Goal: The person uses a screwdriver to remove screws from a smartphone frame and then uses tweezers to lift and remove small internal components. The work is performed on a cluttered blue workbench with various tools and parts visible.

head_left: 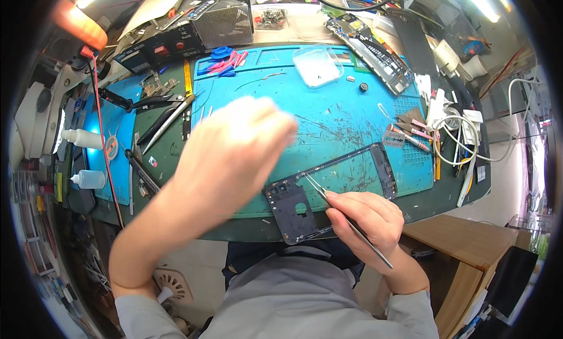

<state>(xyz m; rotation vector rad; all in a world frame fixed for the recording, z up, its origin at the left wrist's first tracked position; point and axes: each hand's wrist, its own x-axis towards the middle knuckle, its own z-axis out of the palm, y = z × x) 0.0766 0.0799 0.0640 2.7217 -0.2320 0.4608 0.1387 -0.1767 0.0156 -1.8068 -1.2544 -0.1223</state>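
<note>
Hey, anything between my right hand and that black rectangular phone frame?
Nothing visible: the right hand holds slim silver tweezers, tips at the far edge of the black phone frame. The blurred left hand is aside.

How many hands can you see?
2. The blurry left hand is over the blue mat; the right hand holds tweezers by the black phone frame. I see no others.

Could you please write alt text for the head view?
The right hand holds tweezers over a dark phone-like frame at the near edge of a blue mat; the left hand hovers, blurred. A clear box lies beyond.
</note>
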